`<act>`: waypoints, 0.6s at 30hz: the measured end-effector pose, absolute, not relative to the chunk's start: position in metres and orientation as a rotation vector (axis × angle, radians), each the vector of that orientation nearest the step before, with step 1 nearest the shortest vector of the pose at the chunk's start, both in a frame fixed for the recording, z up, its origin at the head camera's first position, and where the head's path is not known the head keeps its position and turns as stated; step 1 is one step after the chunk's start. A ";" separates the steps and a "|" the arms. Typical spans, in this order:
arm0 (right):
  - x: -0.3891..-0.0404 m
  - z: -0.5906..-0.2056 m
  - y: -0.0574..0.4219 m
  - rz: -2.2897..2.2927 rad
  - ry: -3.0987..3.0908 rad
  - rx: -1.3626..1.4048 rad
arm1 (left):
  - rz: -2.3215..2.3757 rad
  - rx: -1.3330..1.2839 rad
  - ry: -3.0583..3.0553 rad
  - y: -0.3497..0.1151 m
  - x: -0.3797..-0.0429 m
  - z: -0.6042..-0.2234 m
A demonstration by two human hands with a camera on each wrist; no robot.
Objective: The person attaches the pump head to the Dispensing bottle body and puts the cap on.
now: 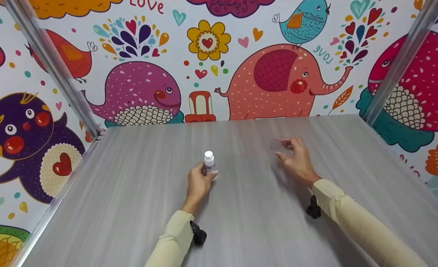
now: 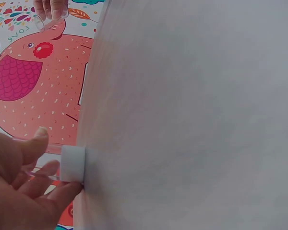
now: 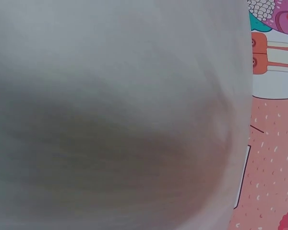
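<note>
In the head view my left hand [image 1: 198, 183] grips a small clear bottle [image 1: 206, 170] with a white cap [image 1: 208, 158], thumb on one side and fingers on the other. The left wrist view shows the same hand [image 2: 26, 184] close up, with fingertips at the white cap [image 2: 73, 164] and the see-through body partly hidden by thumb and fingers. To the right, my right hand [image 1: 296, 161] pinches a clear cylinder [image 1: 274, 144] with a round rim, between thumb and fingers, above the table. The two things are held well apart.
Both hands are over a grey wood-grain table [image 1: 241, 215]. A wall [image 1: 226, 74] printed with cartoon animals rises behind it. Metal posts [image 1: 52, 66] stand at the back corners, and a black wrist camera [image 1: 198, 233] sits at each cuff.
</note>
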State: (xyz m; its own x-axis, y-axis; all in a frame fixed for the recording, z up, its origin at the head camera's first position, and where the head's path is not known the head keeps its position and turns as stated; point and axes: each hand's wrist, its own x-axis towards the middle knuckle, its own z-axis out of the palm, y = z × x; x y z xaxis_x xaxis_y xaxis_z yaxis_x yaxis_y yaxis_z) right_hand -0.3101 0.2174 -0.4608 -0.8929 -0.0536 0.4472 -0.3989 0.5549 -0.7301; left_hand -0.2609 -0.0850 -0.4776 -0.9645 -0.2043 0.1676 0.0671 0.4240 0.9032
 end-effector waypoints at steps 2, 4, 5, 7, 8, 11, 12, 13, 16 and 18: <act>-0.309 -0.459 0.216 1.268 -2.422 0.373 | -1.567 0.128 -2.433 -0.085 -0.262 -0.478; -0.309 -0.458 0.215 1.263 -2.422 0.385 | -1.568 0.134 -2.437 -0.086 -0.262 -0.479; -0.308 -0.458 0.214 1.258 -2.421 0.391 | -1.567 0.137 -2.438 -0.086 -0.262 -0.479; -0.308 -0.457 0.213 1.251 -2.416 0.408 | -1.571 0.141 -2.437 -0.086 -0.262 -0.479; -0.308 -0.457 0.212 1.247 -2.412 0.416 | -1.573 0.139 -2.435 -0.086 -0.262 -0.479; -0.308 -0.457 0.210 1.237 -2.400 0.439 | -1.579 0.135 -2.425 -0.086 -0.261 -0.477; -0.308 -0.456 0.210 1.237 -2.396 0.448 | -1.581 0.130 -2.422 -0.086 -0.261 -0.477; -0.308 -0.456 0.209 1.233 -2.394 0.457 | -1.587 0.126 -2.419 -0.086 -0.261 -0.477; -0.307 -0.455 0.207 1.235 -2.384 0.478 | -1.598 0.119 -2.420 -0.086 -0.261 -0.477; -0.306 -0.454 0.205 1.241 -2.381 0.486 | -1.606 0.119 -2.421 -0.086 -0.261 -0.478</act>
